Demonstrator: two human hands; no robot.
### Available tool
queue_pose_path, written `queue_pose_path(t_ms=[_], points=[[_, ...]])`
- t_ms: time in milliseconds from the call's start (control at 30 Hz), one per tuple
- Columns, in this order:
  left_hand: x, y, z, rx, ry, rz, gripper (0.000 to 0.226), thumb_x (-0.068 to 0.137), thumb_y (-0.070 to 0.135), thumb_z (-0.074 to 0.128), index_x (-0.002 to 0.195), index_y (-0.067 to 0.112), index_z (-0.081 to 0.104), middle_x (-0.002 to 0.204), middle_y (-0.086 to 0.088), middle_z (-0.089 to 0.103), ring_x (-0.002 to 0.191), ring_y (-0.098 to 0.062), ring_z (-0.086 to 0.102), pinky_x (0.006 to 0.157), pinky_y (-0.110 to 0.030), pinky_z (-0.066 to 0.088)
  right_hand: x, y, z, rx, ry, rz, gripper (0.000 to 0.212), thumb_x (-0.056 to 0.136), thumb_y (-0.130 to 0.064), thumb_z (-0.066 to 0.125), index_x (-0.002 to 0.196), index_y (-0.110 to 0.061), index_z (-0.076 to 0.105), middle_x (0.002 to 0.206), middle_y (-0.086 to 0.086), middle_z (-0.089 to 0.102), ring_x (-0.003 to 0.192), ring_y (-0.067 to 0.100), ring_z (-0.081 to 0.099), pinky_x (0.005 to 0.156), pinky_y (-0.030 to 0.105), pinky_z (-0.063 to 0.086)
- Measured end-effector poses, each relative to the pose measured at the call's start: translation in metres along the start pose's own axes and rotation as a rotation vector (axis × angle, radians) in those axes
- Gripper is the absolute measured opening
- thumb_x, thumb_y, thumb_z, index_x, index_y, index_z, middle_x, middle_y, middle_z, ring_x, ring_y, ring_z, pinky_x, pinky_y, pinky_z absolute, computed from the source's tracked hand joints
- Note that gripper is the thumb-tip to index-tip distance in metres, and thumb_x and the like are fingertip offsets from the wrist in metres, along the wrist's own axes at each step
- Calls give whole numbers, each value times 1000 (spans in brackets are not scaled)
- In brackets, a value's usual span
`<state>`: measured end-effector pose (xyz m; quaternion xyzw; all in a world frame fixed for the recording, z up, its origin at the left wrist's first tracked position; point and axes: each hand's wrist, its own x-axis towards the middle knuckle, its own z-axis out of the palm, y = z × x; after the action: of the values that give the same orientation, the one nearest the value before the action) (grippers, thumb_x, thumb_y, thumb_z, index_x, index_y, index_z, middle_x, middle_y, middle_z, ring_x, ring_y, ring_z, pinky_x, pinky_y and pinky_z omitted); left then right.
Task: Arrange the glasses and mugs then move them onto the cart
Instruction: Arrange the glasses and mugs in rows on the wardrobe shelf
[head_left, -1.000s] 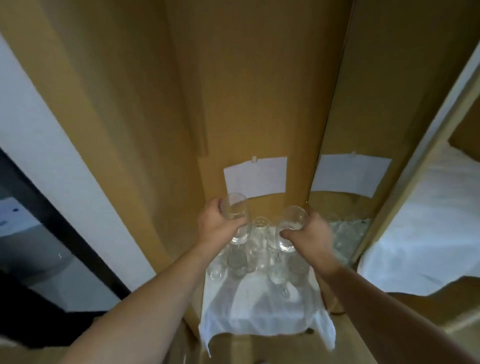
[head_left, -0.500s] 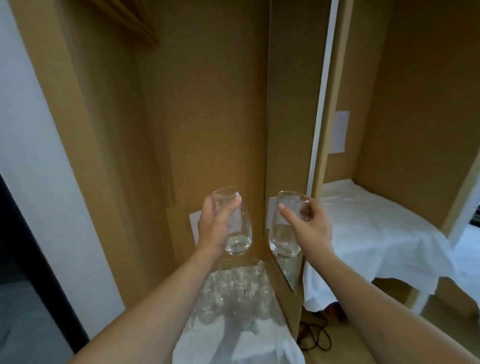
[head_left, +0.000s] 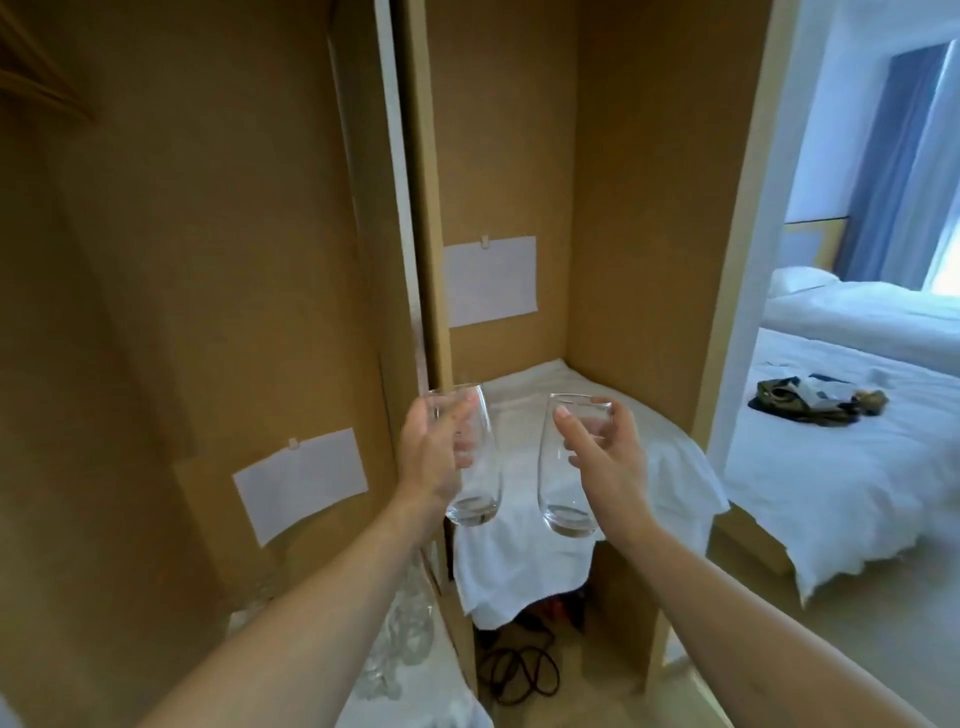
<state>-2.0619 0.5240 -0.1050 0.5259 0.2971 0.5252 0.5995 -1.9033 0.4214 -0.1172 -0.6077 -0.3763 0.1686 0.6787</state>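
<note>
Head view showed the left hand (head_left: 434, 457) and right hand (head_left: 605, 457) each gripping an upright glass, left glass (head_left: 475, 488) and right glass (head_left: 563, 483), above the white-clothed surface (head_left: 670, 467) just ahead

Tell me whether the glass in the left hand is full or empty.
Empty. The glass held upright by the left hand shows no liquid line; the white cloth shows clearly through it.

A hotel-style bedroom with a mock-up built inside it. At the right of the frame, 2 white-made beds (head_left: 852, 457) stand before blue curtains (head_left: 893, 156). The centre and left are cardboard partitions (head_left: 208, 260) forming alcoves, with 2 blank paper sheets (head_left: 491, 280) pinned on them and a white cloth (head_left: 524, 566) over a ledge.
</note>
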Motion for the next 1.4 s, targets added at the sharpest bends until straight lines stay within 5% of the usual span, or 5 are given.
queue_pose_path(t_ms=[167,267,533,1000,1400], points=[[-1,-36,83,116,35,-21,60,63,67,76,103,24,63,86,-8,67,73,-23,62,61,-38,55,35,12,-73,-30,25,19,51,82,-63,70,120,-40,45,99,-10,68,94,10,67,92,41,58],[-5,-50,121,152,38,-18,55,68,65,72,106,26,62,99,-13,71,83,-26,67,74,-42,59,53,18,-106,-49,20,44,65,81,-66,69,131,-31,47,101,-12,66,96,11,66,93,42,57],[4,-71,168,164,83,-60,65,61,69,73,107,24,63,97,-11,71,81,-22,65,74,-42,59,95,38,-144,-91,-16,95,69,82,-63,69,136,-27,45,98,-10,65,97,13,66,95,44,57],[126,-114,167,165,165,-91,72,56,71,73,106,21,64,96,-11,70,76,-21,64,64,-34,55,196,89,-92,-75,-64,131,70,78,-67,71,132,-29,48,100,-8,68,98,12,66,95,44,56],[257,-153,144,143,201,-137,55,60,64,80,91,25,56,88,-6,67,68,-21,62,62,-37,49,303,129,-23,-65,-94,132,61,78,-59,77,122,-23,55,96,-4,67,95,16,68,91,46,57]])
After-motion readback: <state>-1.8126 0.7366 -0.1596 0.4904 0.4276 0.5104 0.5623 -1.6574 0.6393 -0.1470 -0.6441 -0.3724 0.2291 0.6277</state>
